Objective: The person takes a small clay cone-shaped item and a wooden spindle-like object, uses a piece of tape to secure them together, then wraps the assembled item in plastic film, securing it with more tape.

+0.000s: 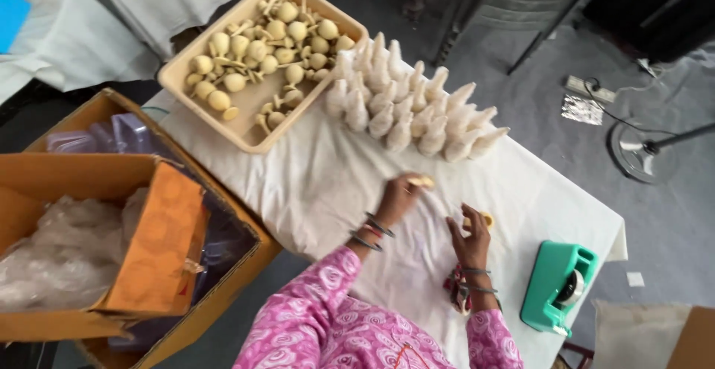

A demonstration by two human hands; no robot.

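Wooden pieces [421, 181] pinched in each hand's grip, white cones [406, 105] just beyond.

Grey floor [521, 101]; grey chair [514, 4]; white-clothed table [320, 183]; fan base [637, 153].

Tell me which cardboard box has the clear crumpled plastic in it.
The upper, smaller orange box, resting on the larger box left of the table. Its open side shows clear crumpled plastic; the larger one beneath holds purplish bags.
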